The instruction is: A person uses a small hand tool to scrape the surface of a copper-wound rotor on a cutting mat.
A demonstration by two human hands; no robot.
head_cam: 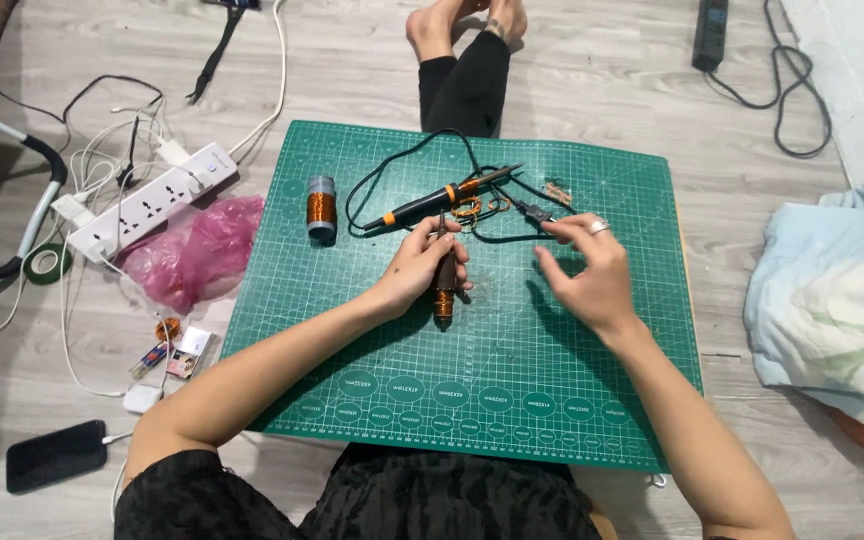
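My forearms reach forward, bare; my left hand (pixel 420 262) is curled shut in a grip, my right hand (pixel 589 268) hovers open, fingers spread, ring on one finger

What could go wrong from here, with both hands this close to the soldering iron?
1. The soldering iron lies bare on the green mat, just beyond the left hand; it may burn a finger or the mat.
2. Its black cable loops near the right hand, which might snag it.
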